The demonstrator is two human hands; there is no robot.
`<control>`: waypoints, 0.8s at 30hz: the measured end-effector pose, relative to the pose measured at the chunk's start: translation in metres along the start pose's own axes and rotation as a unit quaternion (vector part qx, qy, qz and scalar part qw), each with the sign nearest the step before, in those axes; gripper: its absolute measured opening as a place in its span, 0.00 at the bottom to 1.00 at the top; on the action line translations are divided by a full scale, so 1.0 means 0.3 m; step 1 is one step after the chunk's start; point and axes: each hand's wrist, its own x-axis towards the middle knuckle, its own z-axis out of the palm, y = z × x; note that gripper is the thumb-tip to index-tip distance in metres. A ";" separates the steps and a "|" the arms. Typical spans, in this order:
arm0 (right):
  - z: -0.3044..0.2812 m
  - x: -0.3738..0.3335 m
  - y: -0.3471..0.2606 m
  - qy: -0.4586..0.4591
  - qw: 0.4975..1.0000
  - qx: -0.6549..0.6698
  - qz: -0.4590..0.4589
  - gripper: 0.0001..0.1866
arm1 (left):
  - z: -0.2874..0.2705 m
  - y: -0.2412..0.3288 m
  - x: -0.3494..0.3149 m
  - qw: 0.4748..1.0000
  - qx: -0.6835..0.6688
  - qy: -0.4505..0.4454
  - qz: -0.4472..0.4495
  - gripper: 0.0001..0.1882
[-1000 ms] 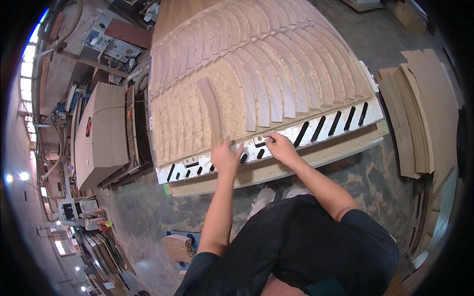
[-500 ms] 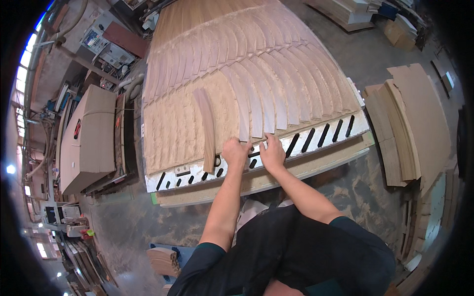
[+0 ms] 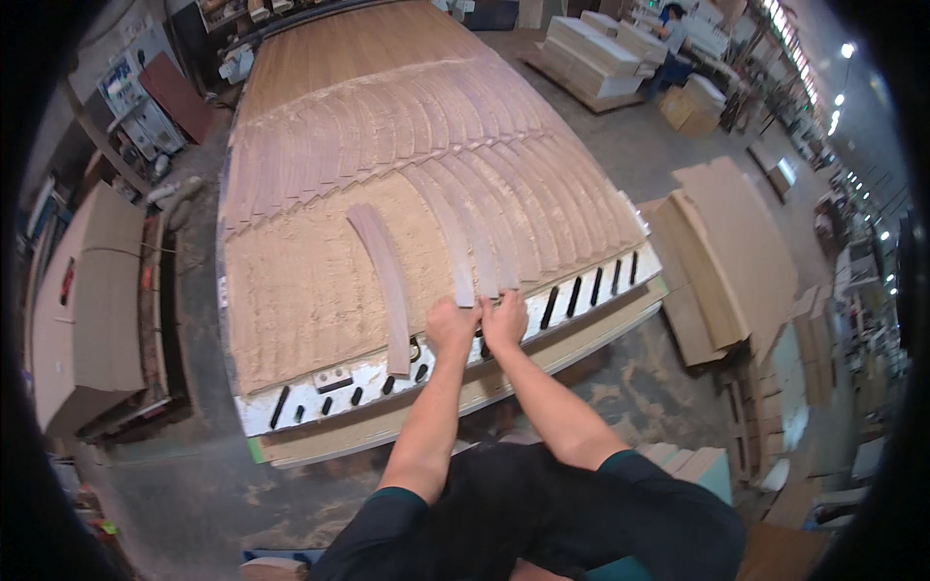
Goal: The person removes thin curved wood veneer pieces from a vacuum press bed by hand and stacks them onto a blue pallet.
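Curved wooden strips (image 3: 531,218) lie side by side in rows across a dusty wooden panel. My left hand (image 3: 451,324) is closed at the panel's near edge, by the lower end of the leftmost strip in the near row (image 3: 448,232). What its fingers hold is hidden. Close beside it, my right hand (image 3: 505,321) pinches at the lower end of a neighbouring curved strip (image 3: 489,259). The thumbs nearly meet. Left of my hands, a single curved strip (image 3: 389,289) lies apart, its near end over the white slotted edge plate (image 3: 572,295).
Sawdust covers the panel's left part (image 3: 291,300). A stack of brown boards (image 3: 92,290) stands at left, more boards and cardboard (image 3: 727,252) at right. Pale stacked panels (image 3: 596,58) sit at the far right, near another person (image 3: 670,34).
The view has swung to the right. My right hand has come in closer to my left, with its fingers drawn together at a strip's end. The lone strip still lies in place.
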 end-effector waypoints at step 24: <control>-0.051 0.029 0.102 -0.068 0.980 0.179 -0.054 0.22 | -0.127 0.125 0.014 1.000 -0.003 -0.008 0.009 0.32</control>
